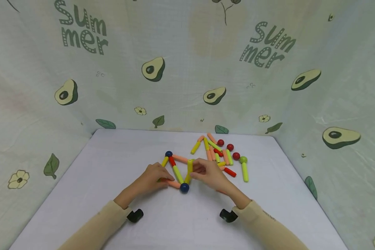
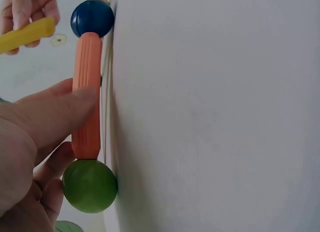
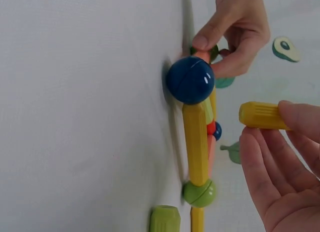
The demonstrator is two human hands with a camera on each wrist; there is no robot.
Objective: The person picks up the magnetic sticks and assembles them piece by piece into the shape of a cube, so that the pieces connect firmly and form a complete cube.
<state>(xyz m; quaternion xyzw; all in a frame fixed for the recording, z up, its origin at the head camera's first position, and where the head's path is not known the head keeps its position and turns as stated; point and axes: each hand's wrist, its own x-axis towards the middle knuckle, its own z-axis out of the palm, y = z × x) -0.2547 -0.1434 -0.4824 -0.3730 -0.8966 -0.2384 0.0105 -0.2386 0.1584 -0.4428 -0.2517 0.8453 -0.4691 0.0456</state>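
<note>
A ribbed yellow rod [image 1: 190,166], pinched in the right hand [image 1: 210,173], is above the table [image 1: 175,218], at one o'clock from the near blue ball [image 1: 184,188] in the head view. The left hand [image 1: 153,177] pinches a salmon rod [image 1: 174,184] touching that ball; loose rods [image 1: 226,157] lie toward two.

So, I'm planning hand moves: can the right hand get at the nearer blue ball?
Probably yes: the right hand holds a yellow stick, but nothing seems to cover the top of the nearer blue ball.
</note>
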